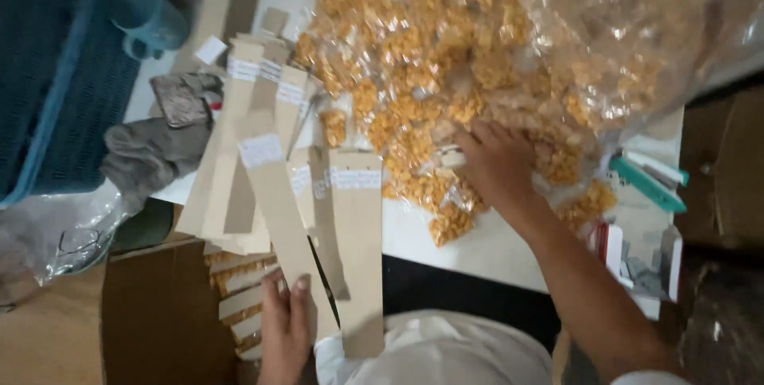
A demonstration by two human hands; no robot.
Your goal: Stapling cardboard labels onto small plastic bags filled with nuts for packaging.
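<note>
Small clear snack packets (pixel 446 114) lie heaped on the white table (pixel 469 246), where the right hand (pixel 495 164) rests spread and palm-down among them, while the left hand (pixel 284 323) pinches a long cardboard strip (pixel 274 202).

A white table (pixel 477 246) holds many things. A big pile of small clear bags with orange snacks (pixel 446 74) covers its far part. Long brown cardboard strips (pixel 270 154) lie near the left edge and hang over the near edge. A grey cloth (pixel 151 154) sits at the left edge. A green and white tool (pixel 649 178) lies near the right edge.
</note>
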